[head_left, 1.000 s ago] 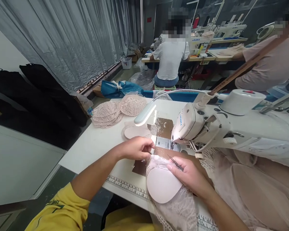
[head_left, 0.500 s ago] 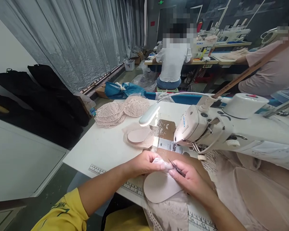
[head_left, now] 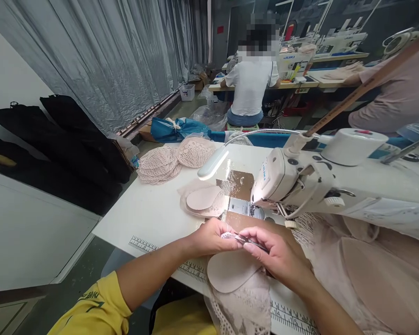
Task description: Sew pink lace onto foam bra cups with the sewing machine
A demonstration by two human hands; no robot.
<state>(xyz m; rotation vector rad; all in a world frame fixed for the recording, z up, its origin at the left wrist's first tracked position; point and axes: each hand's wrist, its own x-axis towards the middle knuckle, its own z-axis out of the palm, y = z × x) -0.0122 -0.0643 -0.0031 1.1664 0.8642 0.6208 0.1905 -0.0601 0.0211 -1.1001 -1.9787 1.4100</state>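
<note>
In the head view, the left hand (head_left: 218,237) pinches the edge of a lace piece (head_left: 244,304) draped over the surface's (head_left: 136,214) front edge, its lower end cut off. The right hand (head_left: 275,249) grips a slim metal tool (head_left: 254,243), partly hidden by fingers; its tip is hard to make out.
</note>
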